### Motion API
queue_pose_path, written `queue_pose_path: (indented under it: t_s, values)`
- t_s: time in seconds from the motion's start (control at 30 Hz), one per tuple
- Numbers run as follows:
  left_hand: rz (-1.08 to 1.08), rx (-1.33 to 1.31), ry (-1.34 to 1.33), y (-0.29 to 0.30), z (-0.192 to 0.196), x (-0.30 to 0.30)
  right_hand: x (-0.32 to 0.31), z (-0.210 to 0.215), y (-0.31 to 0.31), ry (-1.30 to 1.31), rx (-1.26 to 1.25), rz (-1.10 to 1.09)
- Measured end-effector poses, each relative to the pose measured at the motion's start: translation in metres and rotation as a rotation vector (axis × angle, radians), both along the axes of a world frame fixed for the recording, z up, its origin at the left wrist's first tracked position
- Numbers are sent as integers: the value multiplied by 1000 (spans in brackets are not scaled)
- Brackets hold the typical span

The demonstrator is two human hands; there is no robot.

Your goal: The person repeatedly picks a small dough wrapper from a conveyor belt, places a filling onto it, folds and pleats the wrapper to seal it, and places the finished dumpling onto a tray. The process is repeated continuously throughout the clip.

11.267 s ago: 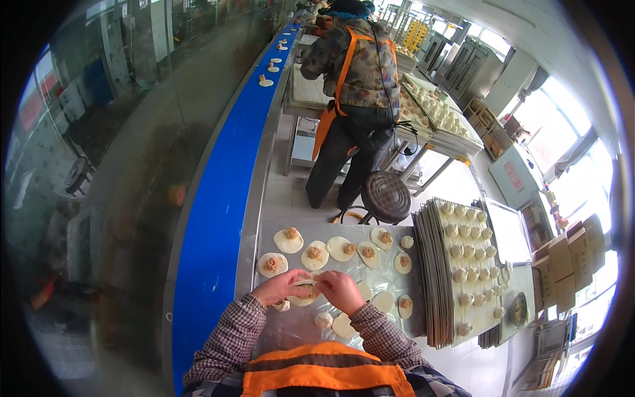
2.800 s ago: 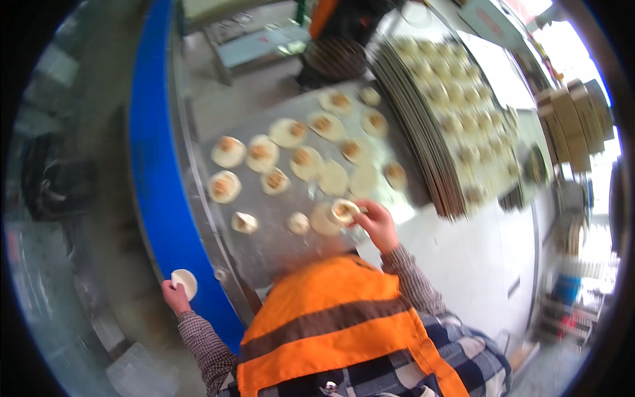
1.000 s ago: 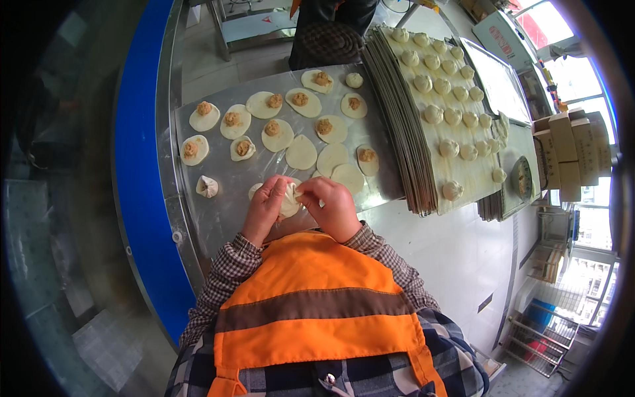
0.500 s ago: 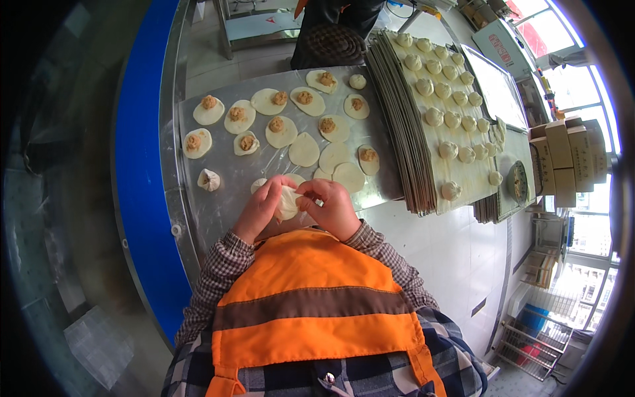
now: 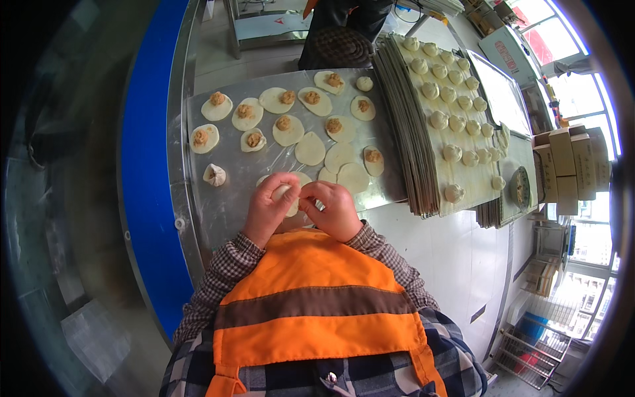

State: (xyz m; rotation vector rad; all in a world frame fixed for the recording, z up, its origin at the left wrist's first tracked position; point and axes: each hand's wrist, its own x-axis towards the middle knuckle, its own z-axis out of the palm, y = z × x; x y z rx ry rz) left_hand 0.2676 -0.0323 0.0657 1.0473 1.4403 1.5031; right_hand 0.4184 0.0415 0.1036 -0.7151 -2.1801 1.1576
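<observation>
My left hand (image 5: 271, 208) and my right hand (image 5: 334, 208) meet over the near edge of a steel worktop (image 5: 228, 205), both pinching one pale dough bun (image 5: 284, 194) held between the fingertips. Just beyond them lie several flat round dough wrappers (image 5: 309, 148), many topped with a brown lump of filling (image 5: 283, 122). One finished folded bun (image 5: 214, 174) sits alone to the left of my hands. My orange vest and checked sleeves fill the lower part of the view.
A stack of trays (image 5: 423, 132) to the right carries several rows of finished buns (image 5: 451, 152). A blue band (image 5: 142, 172) runs along the left. Another person (image 5: 337, 30) stands at the far end. Cardboard boxes (image 5: 572, 165) and a wire rack (image 5: 536, 347) are at right.
About 3 seconds ago my left hand was out past the blue band holding a wrapper; now both hands are together on one bun. Over the last second they barely moved.
</observation>
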Motion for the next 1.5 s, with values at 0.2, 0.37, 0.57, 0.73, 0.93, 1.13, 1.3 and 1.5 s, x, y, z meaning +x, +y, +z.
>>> queue_pose_path:
  t_s: [0.2, 0.37, 0.57, 0.73, 0.93, 1.13, 1.3, 1.5]
  values:
    - [31, -224, -469, -2, 3, 3, -5, -2, -12, 50, -77, -13]
    - [-44, -291, -698, 0, 2, 1, -9, -5, -12, 12, 293, 2]
    - [-155, -450, -938, -2, -8, -4, 7, -5, -10, -101, 224, 122]
    - [-175, -260, -774, 3, -3, 13, 17, -11, -12, 39, 209, -58]
    - [-307, -347, -877, 36, -2, 37, 53, 11, -10, 58, 41, -223]
    - [-489, -253, -719, 78, 18, 138, 130, 39, -4, -214, 131, -432]
    - [-551, -135, -657, 111, 37, 210, 246, 38, 35, 116, 33, -650]
    - [-445, -353, -450, 84, -29, 149, 395, -8, 131, -333, 270, -965]
